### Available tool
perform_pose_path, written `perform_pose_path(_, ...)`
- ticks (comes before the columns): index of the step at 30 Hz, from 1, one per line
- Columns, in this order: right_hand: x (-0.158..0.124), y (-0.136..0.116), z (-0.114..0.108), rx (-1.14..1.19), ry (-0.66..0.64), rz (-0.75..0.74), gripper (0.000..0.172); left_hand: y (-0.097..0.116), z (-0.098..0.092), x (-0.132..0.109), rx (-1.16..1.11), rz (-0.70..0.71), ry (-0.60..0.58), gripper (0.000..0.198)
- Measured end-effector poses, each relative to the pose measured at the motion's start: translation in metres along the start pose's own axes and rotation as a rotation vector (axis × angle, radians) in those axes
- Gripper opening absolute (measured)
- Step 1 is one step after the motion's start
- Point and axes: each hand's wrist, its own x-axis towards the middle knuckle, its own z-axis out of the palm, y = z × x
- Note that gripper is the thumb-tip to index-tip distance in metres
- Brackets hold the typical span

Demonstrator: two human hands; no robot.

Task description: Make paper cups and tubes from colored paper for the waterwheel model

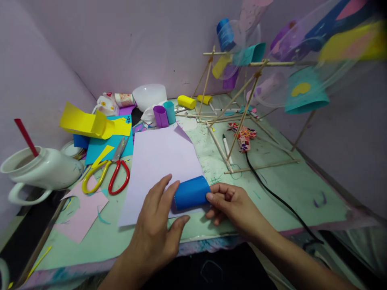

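Down near the front edge of the tabletop, the right hand grips the right end of a blue roll with its fingertips, the other fingers curled under. The left hand is not clenched: it lies flat with the fingers stretched out, two of them against the roll's left end and the thumb splayed out below it. The roll lies on its side between the two hands, on the near right corner of a lilac sheet that runs away from the person. Left of the sheet lie scissors with one yellow and one red handle, partly on blue paper, with bent yellow paper behind them and a pink sheet nearer the front edge. At the far left stands a white jug with a red stick in it. Beyond the lilac sheet stand a purple roll and a teal roll, upright and just beside each other, in front of a white bowl. Two yellow rolls lie farther back. To the right, a patterned glue gun lies inside a frame of thin wooden sticks, its black cord trailing to the front edge, and a marker lies beside it.
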Motion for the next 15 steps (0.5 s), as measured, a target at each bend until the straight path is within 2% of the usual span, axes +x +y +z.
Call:
perform_pose_path(4, -0.001, -0.004, -0.012, -0.028, -0.038, -0.042, 0.03, -0.005, 0.015, 0.007, -0.047, -0.01, -0.083, 0.053)
perform_pose_path(9, 0.01, -0.009, -0.038, -0.063, 0.115, -0.318, 0.019, -0.01, 0.019, 0.009, -0.056, -0.004, -0.078, 0.051)
perform_pose_path(15, 0.021, 0.003, -0.044, -0.19, -0.01, -0.549, 0.034, -0.001, 0.019, 0.014, -0.073, -0.102, -0.073, 0.044)
